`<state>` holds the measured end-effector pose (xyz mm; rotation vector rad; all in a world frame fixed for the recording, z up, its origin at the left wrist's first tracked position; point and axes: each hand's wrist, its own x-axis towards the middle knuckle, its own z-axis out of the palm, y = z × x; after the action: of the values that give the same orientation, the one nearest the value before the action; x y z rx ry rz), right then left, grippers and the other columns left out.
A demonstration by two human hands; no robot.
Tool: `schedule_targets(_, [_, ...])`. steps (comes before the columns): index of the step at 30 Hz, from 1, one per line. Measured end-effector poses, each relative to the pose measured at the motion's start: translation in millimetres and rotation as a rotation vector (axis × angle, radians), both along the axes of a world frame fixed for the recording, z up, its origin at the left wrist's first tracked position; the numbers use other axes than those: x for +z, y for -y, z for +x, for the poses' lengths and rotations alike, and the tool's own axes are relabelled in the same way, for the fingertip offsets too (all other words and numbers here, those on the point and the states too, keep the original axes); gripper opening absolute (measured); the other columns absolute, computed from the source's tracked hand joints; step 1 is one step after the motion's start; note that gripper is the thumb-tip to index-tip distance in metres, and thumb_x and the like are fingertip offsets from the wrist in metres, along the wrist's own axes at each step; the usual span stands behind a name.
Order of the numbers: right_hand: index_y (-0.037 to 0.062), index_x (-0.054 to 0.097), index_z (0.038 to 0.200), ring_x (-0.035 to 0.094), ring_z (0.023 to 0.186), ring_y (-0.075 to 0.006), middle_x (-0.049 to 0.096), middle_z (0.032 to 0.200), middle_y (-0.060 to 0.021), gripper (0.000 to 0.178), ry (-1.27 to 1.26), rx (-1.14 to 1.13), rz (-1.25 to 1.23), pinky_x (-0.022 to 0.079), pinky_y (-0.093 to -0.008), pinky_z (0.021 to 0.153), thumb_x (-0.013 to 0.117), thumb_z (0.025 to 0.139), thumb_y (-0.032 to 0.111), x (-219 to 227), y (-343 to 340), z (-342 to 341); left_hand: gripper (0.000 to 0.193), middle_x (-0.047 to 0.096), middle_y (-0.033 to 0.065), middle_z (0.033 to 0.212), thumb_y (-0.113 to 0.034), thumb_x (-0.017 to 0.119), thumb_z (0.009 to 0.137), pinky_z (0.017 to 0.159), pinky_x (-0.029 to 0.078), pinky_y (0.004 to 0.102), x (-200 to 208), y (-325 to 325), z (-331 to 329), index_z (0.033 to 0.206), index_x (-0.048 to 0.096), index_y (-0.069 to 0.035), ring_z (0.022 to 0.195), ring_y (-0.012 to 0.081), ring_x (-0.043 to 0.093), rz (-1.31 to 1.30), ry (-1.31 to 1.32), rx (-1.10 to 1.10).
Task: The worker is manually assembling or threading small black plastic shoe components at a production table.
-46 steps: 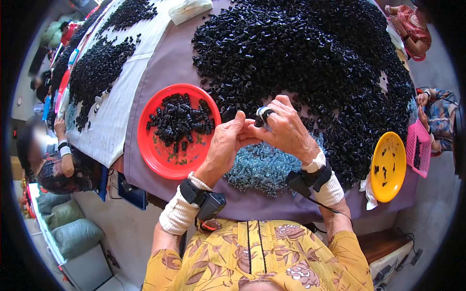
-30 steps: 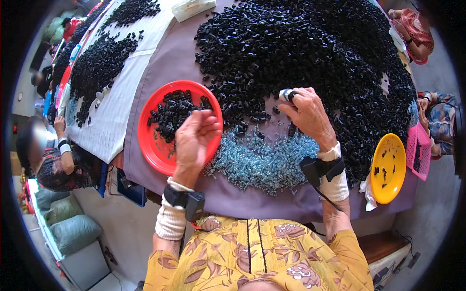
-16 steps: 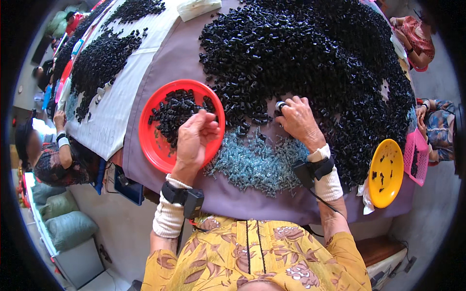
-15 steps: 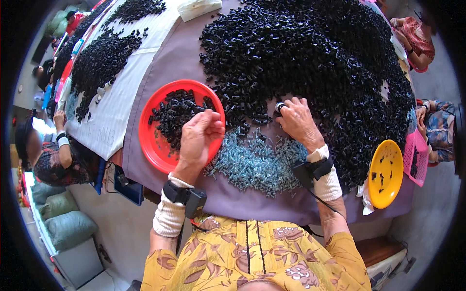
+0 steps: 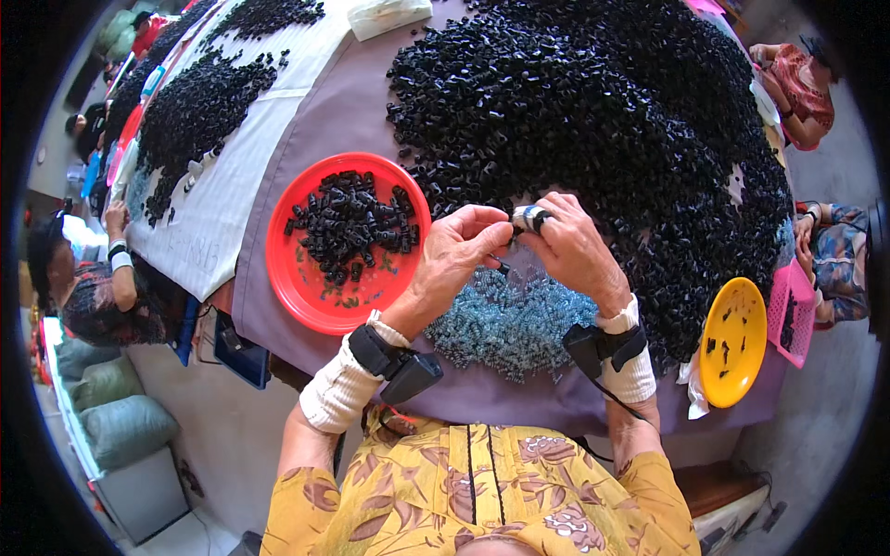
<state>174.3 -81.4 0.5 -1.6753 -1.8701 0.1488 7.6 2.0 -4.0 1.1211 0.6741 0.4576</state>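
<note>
My left hand and my right hand meet over the near edge of a large heap of small black plastic pieces. Both are closed in a pinch, fingertips together around a small black plastic piece that the fingers mostly hide. A dark piece shows just under my left fingers. Striped black-and-white wrapping covers a finger of my right hand. Below the hands lies a pile of tiny bluish, clear-looking coil springs. To the left, a red plate carries several black pieces.
On the right stand a yellow plate with a few black pieces and a pink basket. A white packet lies at the far side. Other people sit at the left and right table edges. More black pieces cover a white cloth.
My left hand has moved right, from over the red plate to my right hand. The right hand has shifted slightly, and the fingertips of both now meet.
</note>
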Motion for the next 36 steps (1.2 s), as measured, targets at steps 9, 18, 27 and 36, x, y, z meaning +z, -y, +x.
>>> schedule_targets(9, [0.0028,0.062,0.074,0.054,0.082,-0.0233,0.058,0.075,-0.0068,0.010,0.128,-0.038,0.016,0.041,-0.0361,0.078,0.067,0.071,0.012,6,5,16,0.016,0.064,0.0094,0.088,-0.010,0.060,0.088,0.069,0.054,0.0298,-5,-8,-7,0.101,0.059,0.000,0.075,0.0163,0.064,-0.223,0.094,0.012])
schedule_targets(18, [0.0050,0.065,0.071,0.052,0.086,-0.0225,0.058,0.078,-0.0066,0.005,0.447,-0.072,-0.132,0.039,-0.0372,0.082,0.062,0.072,0.008,-33,13,14,0.022,0.064,0.0117,0.092,-0.004,0.056,0.088,0.076,0.054,0.0325,-10,-11,-15,0.110,0.057,0.002,0.082,0.0194,0.064,-0.330,0.206,0.013])
schedule_targets(27, [0.0027,0.063,0.078,0.057,0.070,-0.0281,0.060,0.071,-0.0091,0.012,-0.272,-0.073,0.254,0.044,-0.0379,0.074,0.070,0.070,0.008,13,1,-7,0.021,0.063,0.0127,0.096,-0.003,0.057,0.088,0.076,0.054,0.0328,-10,-9,-13,0.109,0.056,0.002,0.085,0.0202,0.064,-0.340,0.256,-0.009])
schedule_targets(36, [0.0035,0.063,0.076,0.058,0.067,-0.0270,0.061,0.070,-0.0091,0.011,-0.312,-0.021,0.308,0.045,-0.0367,0.071,0.071,0.069,0.006,12,-8,-18,0.023,0.063,0.0099,0.097,-0.005,0.060,0.087,0.077,0.054,0.0313,-9,-6,-12,0.108,0.056,0.003,0.085,0.0185,0.064,-0.252,0.279,-0.019])
